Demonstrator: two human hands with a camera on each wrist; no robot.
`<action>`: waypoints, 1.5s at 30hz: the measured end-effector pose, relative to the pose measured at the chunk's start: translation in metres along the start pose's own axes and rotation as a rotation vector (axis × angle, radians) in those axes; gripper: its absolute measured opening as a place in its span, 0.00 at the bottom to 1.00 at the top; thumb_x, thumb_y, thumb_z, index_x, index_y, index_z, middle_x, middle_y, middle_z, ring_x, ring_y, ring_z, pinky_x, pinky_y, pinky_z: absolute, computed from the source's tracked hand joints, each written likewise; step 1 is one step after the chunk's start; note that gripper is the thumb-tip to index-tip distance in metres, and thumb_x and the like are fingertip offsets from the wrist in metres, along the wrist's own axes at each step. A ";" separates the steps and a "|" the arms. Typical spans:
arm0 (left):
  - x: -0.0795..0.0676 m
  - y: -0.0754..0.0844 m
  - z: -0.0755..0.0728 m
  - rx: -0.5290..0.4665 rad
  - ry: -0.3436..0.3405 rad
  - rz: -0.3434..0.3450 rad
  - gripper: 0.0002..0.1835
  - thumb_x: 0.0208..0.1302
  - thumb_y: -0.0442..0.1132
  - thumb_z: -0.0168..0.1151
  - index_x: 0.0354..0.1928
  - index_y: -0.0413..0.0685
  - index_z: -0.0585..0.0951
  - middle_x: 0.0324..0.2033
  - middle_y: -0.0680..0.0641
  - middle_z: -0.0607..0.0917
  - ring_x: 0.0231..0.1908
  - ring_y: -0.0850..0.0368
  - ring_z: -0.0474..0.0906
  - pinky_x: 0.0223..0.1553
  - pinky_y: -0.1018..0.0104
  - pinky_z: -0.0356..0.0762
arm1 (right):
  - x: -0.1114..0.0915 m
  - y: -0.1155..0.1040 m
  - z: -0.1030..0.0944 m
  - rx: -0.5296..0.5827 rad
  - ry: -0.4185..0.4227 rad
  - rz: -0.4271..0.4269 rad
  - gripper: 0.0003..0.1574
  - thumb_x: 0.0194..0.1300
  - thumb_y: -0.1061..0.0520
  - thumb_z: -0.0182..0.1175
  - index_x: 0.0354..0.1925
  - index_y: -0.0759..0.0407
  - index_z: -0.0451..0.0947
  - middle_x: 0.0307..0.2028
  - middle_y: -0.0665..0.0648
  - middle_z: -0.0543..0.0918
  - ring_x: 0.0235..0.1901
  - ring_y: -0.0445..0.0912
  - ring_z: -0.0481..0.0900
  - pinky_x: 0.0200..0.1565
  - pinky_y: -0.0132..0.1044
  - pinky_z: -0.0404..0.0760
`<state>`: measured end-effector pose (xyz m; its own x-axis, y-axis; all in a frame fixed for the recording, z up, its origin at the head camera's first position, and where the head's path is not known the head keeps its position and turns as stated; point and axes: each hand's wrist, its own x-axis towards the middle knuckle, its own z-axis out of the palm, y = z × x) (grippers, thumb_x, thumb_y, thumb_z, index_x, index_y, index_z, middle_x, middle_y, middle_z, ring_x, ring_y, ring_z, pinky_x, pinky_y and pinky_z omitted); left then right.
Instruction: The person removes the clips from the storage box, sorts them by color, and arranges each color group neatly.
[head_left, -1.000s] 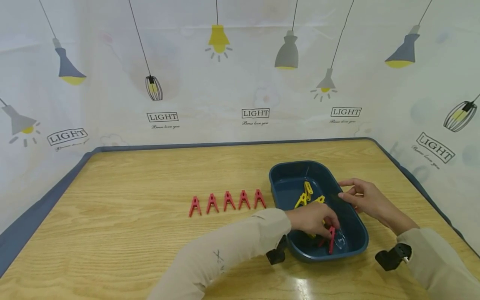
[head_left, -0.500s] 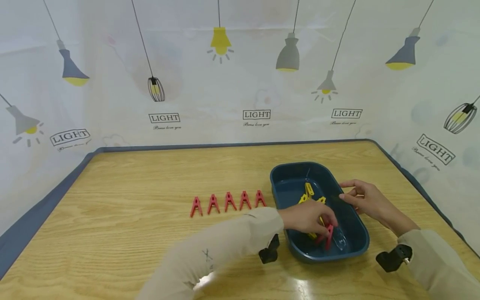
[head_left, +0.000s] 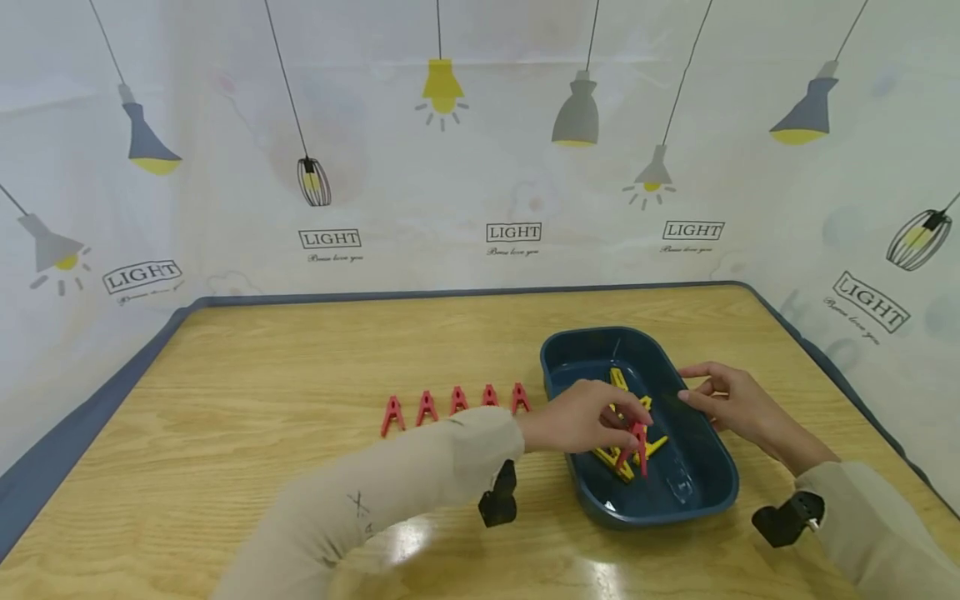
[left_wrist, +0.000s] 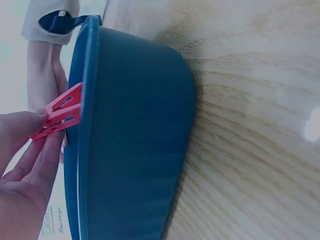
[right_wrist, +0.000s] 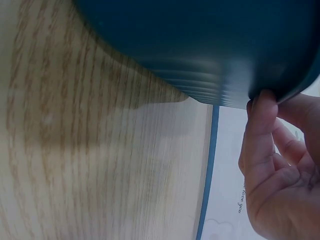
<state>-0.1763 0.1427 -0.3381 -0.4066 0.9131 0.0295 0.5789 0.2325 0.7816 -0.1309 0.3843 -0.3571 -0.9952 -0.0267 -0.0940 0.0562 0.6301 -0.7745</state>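
Note:
In the head view, my left hand [head_left: 581,415] reaches over the blue plastic tub [head_left: 558,350]. Between thumb and fingers it pinches a red clothespin [head_left: 640,446], legs pointing down. From the left wrist this red clothespin [left_wrist: 62,112] shows just beyond the tub's rim. Yellow clothespins [head_left: 652,448] lie in the tub, partly covered by the hand. My right hand [head_left: 738,406] grips the tub's right side, its thumb at the rim. The right wrist view has a finger [right_wrist: 262,120] against the outer wall.
Left of the tub, several red clothespins [head_left: 392,415] stand in a row on the wooden table [head_left: 225,467]; my left sleeve [head_left: 420,475] overlaps part of the row. A printed curtain [head_left: 420,183] closes off the back and sides.
My left hand has moved left and up from the tub's near end with the red clothespin, uncovering yellow clothespins. My right hand keeps its place at the tub's side.

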 end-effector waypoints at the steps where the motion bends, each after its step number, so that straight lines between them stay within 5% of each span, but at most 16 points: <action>1: -0.002 0.000 -0.001 -0.021 0.016 -0.011 0.15 0.55 0.37 0.61 0.46 0.45 0.78 0.39 0.54 0.80 0.35 0.73 0.76 0.35 0.82 0.71 | 0.000 0.000 0.000 -0.002 0.002 0.001 0.33 0.63 0.50 0.53 0.57 0.71 0.60 0.33 0.60 0.78 0.26 0.46 0.74 0.27 0.38 0.78; 7: -0.015 0.005 -0.003 -0.197 0.056 -0.071 0.15 0.55 0.36 0.61 0.46 0.43 0.78 0.38 0.54 0.80 0.34 0.70 0.77 0.35 0.78 0.73 | -0.001 0.001 -0.001 0.003 0.003 0.009 0.34 0.63 0.49 0.53 0.58 0.70 0.60 0.33 0.61 0.78 0.26 0.46 0.74 0.27 0.38 0.77; 13: -0.031 0.012 -0.003 -0.346 0.097 -0.047 0.14 0.55 0.32 0.60 0.45 0.41 0.77 0.37 0.53 0.80 0.33 0.68 0.78 0.35 0.75 0.75 | -0.002 0.000 0.000 -0.007 0.009 0.000 0.33 0.63 0.49 0.53 0.58 0.70 0.60 0.34 0.61 0.77 0.27 0.46 0.75 0.28 0.38 0.78; 28: -0.084 -0.008 -0.035 -0.313 0.270 -0.011 0.14 0.56 0.29 0.59 0.45 0.39 0.77 0.42 0.45 0.79 0.38 0.61 0.78 0.40 0.69 0.75 | -0.001 0.002 0.000 0.016 -0.003 0.000 0.34 0.63 0.49 0.53 0.59 0.69 0.59 0.34 0.61 0.77 0.28 0.47 0.75 0.28 0.39 0.77; 45: -0.133 -0.041 -0.068 -0.274 0.424 -0.090 0.16 0.58 0.36 0.58 0.49 0.41 0.76 0.43 0.41 0.78 0.41 0.55 0.77 0.41 0.57 0.75 | -0.001 0.000 0.000 0.009 -0.001 0.003 0.34 0.63 0.49 0.53 0.58 0.70 0.59 0.34 0.60 0.77 0.27 0.46 0.74 0.28 0.38 0.77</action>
<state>-0.1941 -0.0107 -0.3317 -0.7298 0.6645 0.1607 0.3454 0.1556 0.9255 -0.1301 0.3842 -0.3576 -0.9950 -0.0256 -0.0969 0.0599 0.6230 -0.7799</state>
